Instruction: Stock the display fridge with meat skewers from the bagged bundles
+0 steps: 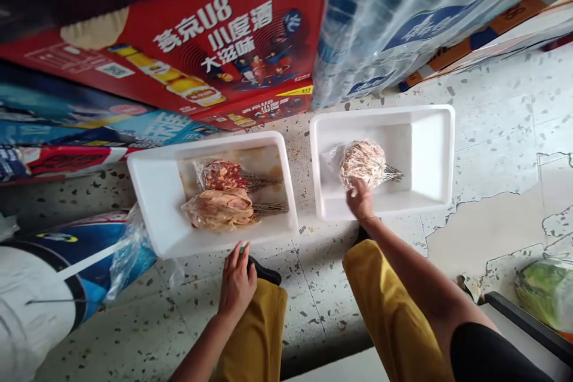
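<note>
My right hand (360, 200) reaches over the near rim of the right white bin (432, 158). Its curled fingers are at the near side of a clear plastic bag of skewered pale food (363, 161), whose thin sticks point right. Over my left thigh, my left hand (237, 283) has its fingers stretched out by the near rim of the left white bin (163, 206). A small green spot shows at its fingertips; I cannot make out what it is. The left bin holds a bag of reddish skewers (221, 175) and, nearer me, a bag of pale brown skewers (221, 209).
Behind the bins stand a red beer carton (268, 30) and shrink-wrapped water bottles (358, 24). A blue drum-shaped container (101, 250) with loose plastic is at left. The speckled floor (487, 131) has a broken patch at right, near a bagged green vegetable (541, 292).
</note>
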Demonstrator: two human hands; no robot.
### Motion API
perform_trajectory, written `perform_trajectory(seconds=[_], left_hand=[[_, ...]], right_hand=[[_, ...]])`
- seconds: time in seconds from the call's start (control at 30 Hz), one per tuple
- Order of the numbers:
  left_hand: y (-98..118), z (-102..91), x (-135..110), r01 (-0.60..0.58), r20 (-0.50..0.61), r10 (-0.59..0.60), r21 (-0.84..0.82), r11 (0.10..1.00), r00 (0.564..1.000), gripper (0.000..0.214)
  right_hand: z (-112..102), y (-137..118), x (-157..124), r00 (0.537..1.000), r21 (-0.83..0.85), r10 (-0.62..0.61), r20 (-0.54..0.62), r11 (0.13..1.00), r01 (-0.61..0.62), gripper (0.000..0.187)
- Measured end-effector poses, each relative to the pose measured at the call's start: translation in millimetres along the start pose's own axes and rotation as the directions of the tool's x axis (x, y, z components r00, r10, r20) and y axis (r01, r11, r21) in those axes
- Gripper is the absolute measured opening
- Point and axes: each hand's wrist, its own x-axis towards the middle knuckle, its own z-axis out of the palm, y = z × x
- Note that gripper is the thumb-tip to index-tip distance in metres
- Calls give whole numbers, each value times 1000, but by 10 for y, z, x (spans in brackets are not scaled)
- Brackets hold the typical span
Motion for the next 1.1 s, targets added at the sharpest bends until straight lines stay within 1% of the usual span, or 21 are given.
perform_trajectory(seconds=[0.03, 0.07, 0.1, 0.13, 0.17, 0.2, 0.23, 0.3, 0.37, 0.4, 0.43, 0.5, 0.57, 0.63, 0.7, 0.77, 0.87, 0.93, 1.03, 1.1], left_hand=[[24, -29, -122, -17, 6, 17, -27, 1000, 1000, 47], [36, -49, -223, -23, 0, 23, -48, 999, 1000, 46], [37, -64, -302, -14, -12, 13, -65, 998, 1000, 45], [33, -74, -361, 12, -31, -14, -77, 997, 999, 45], [29, -81, -402, 49, -46, -53, -88, 995, 998, 44], [29, -85, -431, 92, -48, -97, -100, 991, 994, 44], [36, -87, -452, 134, -41, -139, -112, 985, 989, 43], [87, -82, -481, 186, -15, -190, -130, 974, 982, 41], [186, -68, -490, 183, 5, -184, -138, 973, 983, 39], [250, -60, -481, 169, 11, -169, -139, 976, 986, 37], [321, -52, -459, 156, 18, -155, -140, 978, 988, 36], [475, -42, -378, 138, 43, -134, -143, 980, 990, 36], [629, -40, -257, 140, 68, -132, -139, 980, 989, 37], [766, -43, -131, 152, 92, -141, -132, 980, 986, 38], [878, -43, -38, 163, 122, -147, -131, 978, 982, 40], [964, -39, 5, 153, 150, -131, -142, 978, 980, 41], [1058, -24, -4, 108, 176, -77, -174, 979, 981, 39], [1105, -21, -29, 83, 191, -43, -210, 974, 981, 37], [1133, -53, -76, 86, 226, -27, -254, 963, 974, 37], [1099, -108, -121, 100, 252, -30, -269, 958, 967, 37]], right_hand=[[-69, 403, 61, 987, -50, 156, -25, 986, -157, 58], [-117, 788, 139, 962, -106, 274, -10, 956, -273, 65], [-149, 1138, 231, 941, -167, 336, 30, 930, -326, 73], [-169, 1440, 331, 926, -226, 371, 65, 910, -348, 81], [-180, 1688, 434, 928, -273, 367, 71, 902, -336, 85], [-184, 1881, 537, 931, -316, 355, 81, 896, -314, 89], [-184, 2021, 635, 938, -349, 331, 97, 894, -280, 90], [-173, 2172, 799, 960, -390, 244, 139, 904, -174, 88], [-148, 2218, 906, 982, -410, 113, 154, 911, -41, 82], [-131, 2223, 938, 989, -420, 47, 139, 907, 15, 78], [-111, 2224, 955, 993, -431, -7, 114, 900, 56, 73], [-67, 2229, 961, 995, -445, -52, 84, 892, 84, 58], [-31, 2243, 945, 995, -431, -29, 100, 900, 70, 42], [-18, 2258, 923, 989, -397, 10, 150, 916, 51, 34], [-39, 2261, 900, 977, -367, 33, 211, 929, 47, 34], [-94, 2235, 870, 964, -349, 30, 265, 935, 67, 37], [-231, 2124, 795, 957, -344, 11, 289, 935, 93, 40], [-342, 2008, 719, 957, -344, 13, 291, 935, 92, 38], [-492, 1820, 544, 952, -307, 31, 305, 949, 67, 33], [-550, 1717, 363, 954, -240, 54, 296, 971, 19, 31]])
